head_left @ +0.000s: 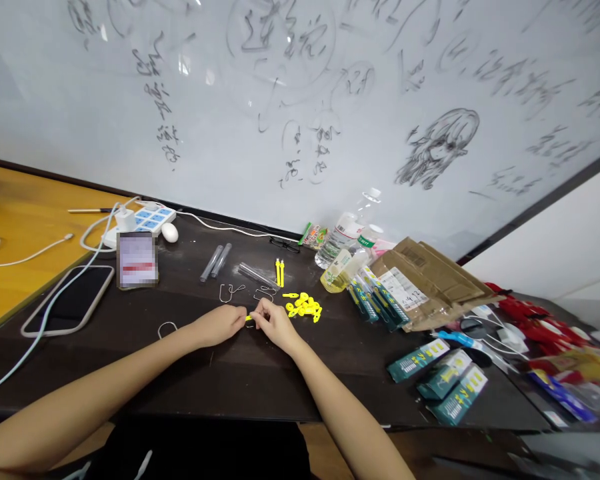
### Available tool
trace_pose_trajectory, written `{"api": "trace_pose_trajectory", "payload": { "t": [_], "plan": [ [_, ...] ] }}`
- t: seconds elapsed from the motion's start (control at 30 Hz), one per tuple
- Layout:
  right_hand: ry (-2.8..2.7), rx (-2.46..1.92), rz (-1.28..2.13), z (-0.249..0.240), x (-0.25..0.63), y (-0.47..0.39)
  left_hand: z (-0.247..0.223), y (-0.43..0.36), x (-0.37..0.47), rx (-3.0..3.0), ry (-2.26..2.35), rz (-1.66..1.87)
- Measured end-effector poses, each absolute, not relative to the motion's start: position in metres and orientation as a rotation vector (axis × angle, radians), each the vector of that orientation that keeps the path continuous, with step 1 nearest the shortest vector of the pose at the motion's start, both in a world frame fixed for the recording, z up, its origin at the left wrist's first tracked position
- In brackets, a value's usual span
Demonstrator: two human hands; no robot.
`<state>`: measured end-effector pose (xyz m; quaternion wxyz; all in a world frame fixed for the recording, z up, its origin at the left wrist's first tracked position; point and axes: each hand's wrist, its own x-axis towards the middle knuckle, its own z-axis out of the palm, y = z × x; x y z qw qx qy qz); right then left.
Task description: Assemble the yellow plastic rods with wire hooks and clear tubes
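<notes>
My left hand (224, 324) and my right hand (276, 325) meet over the dark table, fingers closed. Between their fingertips shows a small yellow plastic piece (249, 318), which both seem to pinch; its exact kind is hidden. Right of my right hand lies a pile of yellow plastic pieces (305, 306). Two slim yellow sticks (279, 272) rest behind it. Bent metal wires (229, 292) lie just beyond my hands, and a wire loop (167, 328) is by my left forearm. Clear plastic tubes (216, 263) lie farther back, with another clear tube (259, 275) nearer the middle.
On the left are a phone (69, 300), a power strip (153, 219) and cables. Bottles (337, 270), green boxes (383, 299) and a cardboard package (430, 280) stand at right. More green boxes (453, 385) lie near the front edge. A whiteboard (205, 133) rises behind.
</notes>
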<state>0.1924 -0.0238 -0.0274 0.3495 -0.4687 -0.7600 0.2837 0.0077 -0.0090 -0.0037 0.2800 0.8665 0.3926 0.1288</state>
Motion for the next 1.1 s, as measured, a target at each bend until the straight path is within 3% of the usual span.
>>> {"api": "trace_pose_trajectory", "payload": {
  "t": [0.47, 0.7, 1.1],
  "plan": [
    [-2.066, -1.207, 0.491, -0.023, 0.194, -0.023, -0.014, -0.007, 0.017, 1.531, 0.985, 0.354],
    [-1.844, -1.099, 0.637, -0.023, 0.192, -0.02, -0.006, -0.003, 0.016, 1.61, 0.893, 0.684],
    [-1.836, -0.994, 0.788, -0.025, 0.188, -0.023, -0.003, -0.005, 0.007, 1.943, 0.913, 0.615]
  ]
}}
